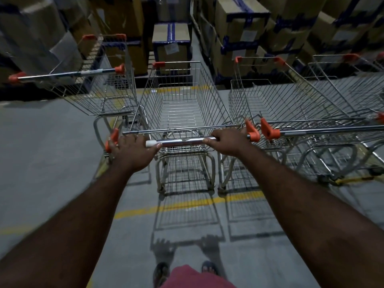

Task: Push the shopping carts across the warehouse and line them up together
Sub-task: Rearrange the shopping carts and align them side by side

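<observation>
An empty wire shopping cart [178,104] with orange corner caps stands straight in front of me. My left hand [133,150] and my right hand [228,142] both grip its chrome handle bar [180,141], one at each end. A second cart [276,104] stands close on its right, their orange handle ends almost touching. Further right stands a third cart [349,84]. Another cart [99,80] stands to the left, set further back and angled, its handle pointing left.
Stacked cardboard boxes [241,38] with blue tape on pallets fill the back wall ahead of the carts. Yellow lines [166,206] are painted on the grey concrete floor. Open floor lies to the left. My feet in sandals show at the bottom.
</observation>
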{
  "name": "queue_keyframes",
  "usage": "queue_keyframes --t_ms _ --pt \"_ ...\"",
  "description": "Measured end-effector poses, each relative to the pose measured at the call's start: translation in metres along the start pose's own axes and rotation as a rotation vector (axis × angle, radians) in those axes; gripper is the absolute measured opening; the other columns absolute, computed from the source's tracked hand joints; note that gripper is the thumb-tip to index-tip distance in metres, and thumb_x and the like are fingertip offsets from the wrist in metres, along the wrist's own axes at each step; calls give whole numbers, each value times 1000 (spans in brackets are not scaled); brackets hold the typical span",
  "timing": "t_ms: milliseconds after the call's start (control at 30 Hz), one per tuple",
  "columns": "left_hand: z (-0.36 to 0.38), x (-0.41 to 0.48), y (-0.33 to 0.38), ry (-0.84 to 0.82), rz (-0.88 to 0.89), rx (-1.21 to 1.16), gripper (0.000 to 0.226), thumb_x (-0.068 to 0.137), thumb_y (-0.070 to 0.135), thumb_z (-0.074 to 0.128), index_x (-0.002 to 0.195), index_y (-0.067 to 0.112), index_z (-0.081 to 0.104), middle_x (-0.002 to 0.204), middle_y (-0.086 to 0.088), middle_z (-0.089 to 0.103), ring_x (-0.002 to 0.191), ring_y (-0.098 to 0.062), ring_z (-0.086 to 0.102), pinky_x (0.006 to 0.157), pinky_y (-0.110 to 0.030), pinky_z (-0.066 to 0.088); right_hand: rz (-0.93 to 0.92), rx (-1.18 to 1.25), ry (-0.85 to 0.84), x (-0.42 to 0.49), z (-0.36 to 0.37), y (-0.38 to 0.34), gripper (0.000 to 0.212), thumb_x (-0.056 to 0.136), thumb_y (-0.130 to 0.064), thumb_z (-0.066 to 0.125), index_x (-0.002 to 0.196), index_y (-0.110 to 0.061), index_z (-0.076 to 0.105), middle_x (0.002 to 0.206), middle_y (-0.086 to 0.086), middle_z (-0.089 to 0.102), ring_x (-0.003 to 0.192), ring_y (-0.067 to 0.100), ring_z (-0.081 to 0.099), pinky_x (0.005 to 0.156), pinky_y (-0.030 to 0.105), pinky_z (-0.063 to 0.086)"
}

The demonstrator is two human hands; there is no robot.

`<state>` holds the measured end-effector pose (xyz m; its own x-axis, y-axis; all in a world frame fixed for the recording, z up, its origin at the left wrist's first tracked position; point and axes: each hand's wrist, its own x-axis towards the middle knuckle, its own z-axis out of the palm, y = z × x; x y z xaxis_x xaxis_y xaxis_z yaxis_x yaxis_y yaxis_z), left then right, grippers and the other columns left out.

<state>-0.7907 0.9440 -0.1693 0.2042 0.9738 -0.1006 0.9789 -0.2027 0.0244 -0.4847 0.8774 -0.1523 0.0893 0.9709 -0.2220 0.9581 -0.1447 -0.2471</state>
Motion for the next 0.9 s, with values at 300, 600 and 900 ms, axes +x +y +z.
queue_keyframes --t_ms 300,600,900 --pt "1 -23 6 34 -16 -22 72 84 85 21 124 35 55 135 -11 54 132 -34 42 114 -63 12 -13 -8 -6 -12 2 2 69 95 -75 32 137 -27 57 132 4 65 130 29 53 115 65 9" --pt "-3 -35 11 18 -37 -8 74 86 83 22 131 33 53 141 -11 51 137 -32 38 116 -59 10 -30 -6 19 -21 4 2 66 95 -75 34 133 -27 60 121 2 69 124 28 57 117 62 16" --pt "-1 -32 8 4 -31 8 81 83 87 15 131 33 51 139 -11 51 134 -33 39 113 -63 13 -28 -26 12 -21 2 2 66 95 -74 32 133 -27 60 122 2 68 125 29 55 115 63 14"
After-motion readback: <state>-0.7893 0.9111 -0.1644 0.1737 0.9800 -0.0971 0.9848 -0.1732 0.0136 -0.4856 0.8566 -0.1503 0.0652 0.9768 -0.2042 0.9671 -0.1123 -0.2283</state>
